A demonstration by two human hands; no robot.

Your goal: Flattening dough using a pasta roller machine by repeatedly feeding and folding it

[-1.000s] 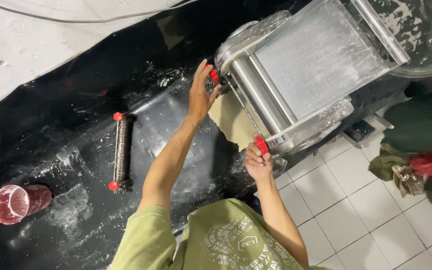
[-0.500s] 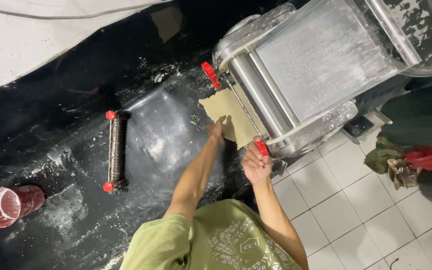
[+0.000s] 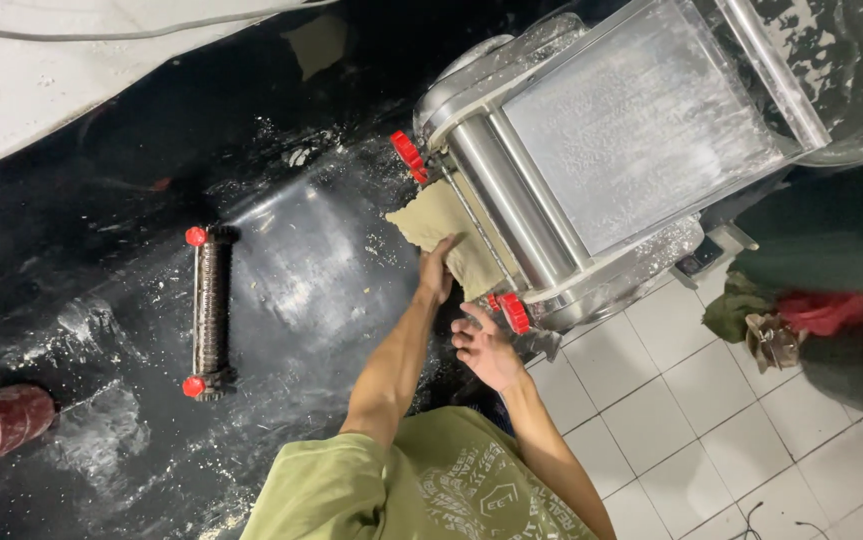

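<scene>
From the head camera, the work in hand looks like feeding dough: a tan dough sheet (image 3: 448, 235) lies at the mouth of the steel roller machine (image 3: 591, 160), on the black floured table (image 3: 291, 300). The left hand (image 3: 435, 274) reaches out on a straight arm, fingers resting on the sheet's near edge; whether it pinches it I can't quite tell. The right hand (image 3: 483, 348) hovers open and empty beside the red knob (image 3: 513, 312). The next move would call for keeping the sheet flat and square to the rollers.

packages: none | labels: none | signs: none | screens: none | checked: worktop, machine, tiled floor, 12 to 6 o'clock
</scene>
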